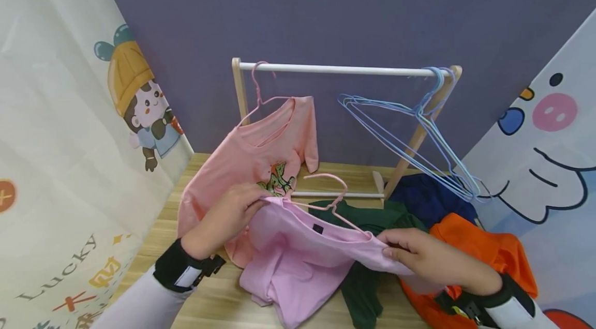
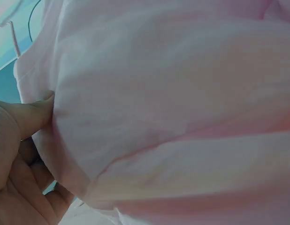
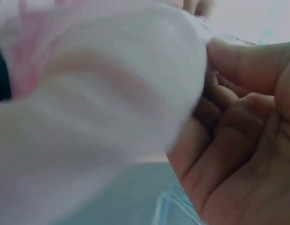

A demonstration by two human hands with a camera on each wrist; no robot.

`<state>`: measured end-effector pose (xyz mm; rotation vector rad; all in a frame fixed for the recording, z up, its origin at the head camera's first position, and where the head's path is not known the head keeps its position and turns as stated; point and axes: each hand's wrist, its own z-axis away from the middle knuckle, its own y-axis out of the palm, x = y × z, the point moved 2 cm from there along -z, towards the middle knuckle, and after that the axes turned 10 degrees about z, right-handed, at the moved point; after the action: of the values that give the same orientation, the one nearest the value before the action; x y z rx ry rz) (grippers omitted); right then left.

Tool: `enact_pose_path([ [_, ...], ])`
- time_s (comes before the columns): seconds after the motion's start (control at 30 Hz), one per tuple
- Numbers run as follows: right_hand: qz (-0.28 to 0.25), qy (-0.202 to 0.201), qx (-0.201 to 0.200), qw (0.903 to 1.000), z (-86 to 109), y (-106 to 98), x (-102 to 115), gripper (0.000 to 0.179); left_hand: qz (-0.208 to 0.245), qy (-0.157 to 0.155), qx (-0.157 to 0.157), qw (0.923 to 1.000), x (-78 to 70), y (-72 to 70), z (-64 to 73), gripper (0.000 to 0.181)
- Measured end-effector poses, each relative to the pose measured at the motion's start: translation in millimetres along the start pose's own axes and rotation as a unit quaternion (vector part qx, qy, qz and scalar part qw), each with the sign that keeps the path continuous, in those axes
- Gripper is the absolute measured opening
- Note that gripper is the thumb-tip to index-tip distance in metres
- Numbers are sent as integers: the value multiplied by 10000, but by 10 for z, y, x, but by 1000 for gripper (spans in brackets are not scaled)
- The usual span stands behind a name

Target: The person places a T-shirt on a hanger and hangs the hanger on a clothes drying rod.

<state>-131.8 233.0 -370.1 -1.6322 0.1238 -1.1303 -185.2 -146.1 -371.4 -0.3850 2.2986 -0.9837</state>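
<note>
One curtain (image 1: 46, 111) reads "Lucky" (image 1: 58, 269) at eight o'clock; fingers of the left hand (image 1: 228, 220), at seven, pinch the lilac shirt (image 1: 302, 262) at six — dark neck label (image 1: 318, 228) unreadable, pink hanger (image 1: 333, 208) partly inside — and fingers of the right hand (image 1: 430, 256) pinch it at four.

L fingers (image 1: 248, 195) & R fingers (image 1: 401, 236) grip lilac tee (image 1: 298, 262), pink hanger (image 1: 334, 208) partly in neck.

Lower left of the head view, my sleeve (image 1: 139, 298) is cut off. The lilac-pink shirt (image 1: 307, 256) partly hides green cloth (image 1: 363, 287).
</note>
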Motion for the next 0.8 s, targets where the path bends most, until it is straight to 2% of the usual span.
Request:
enact_pose_path([
  [0.07, -267, -242, 288, 9989, 8, 36, 23, 14, -64, 55, -89, 9999, 13, -10, -15, 19],
  [0.13, -721, -395, 438, 9956, 22, 54, 35, 16, -330, 131, -230, 9991, 17, -30, -32, 18],
  [0.23, -1647, -206, 594, 9843, 70, 33, 23, 22, -826, 294, -697, 9937, 8, -110, -50, 18],
  [0.33, -2721, 183, 709, 9595, 143, -24, -3, 28, -1260, 295, -1456, 9808, 2, -268, -57, 23],
  [0.4, -3342, 448, 737, 9386, 187, -75, -17, 30, -1421, 146, -1940, 9705, 16, -397, -54, 26],
  [0.5, -4057, 452, 611, 9108, 254, -155, -11, 33, -1625, -285, -2303, 9590, 63, -554, -44, 32],
  [0.57, -4433, 443, 530, 8937, 291, -216, 10, 34, -1734, -590, -2376, 9539, 91, -625, -33, 36],
  [0.67, -4900, 424, 474, 8694, 332, -288, 45, 35, -1832, -1099, -2283, 9499, 118, -675, 8, 38],
  [0.73, -5010, 441, 394, 8634, 334, -309, 64, 36, -1838, -1363, -2171, 9490, 124, -680, 36, 36],
  [0.8, -4933, 530, 252, 8678, 316, -307, 85, 35, -1791, -1512, -2052, 9502, 126, -679, 59, 32],
])
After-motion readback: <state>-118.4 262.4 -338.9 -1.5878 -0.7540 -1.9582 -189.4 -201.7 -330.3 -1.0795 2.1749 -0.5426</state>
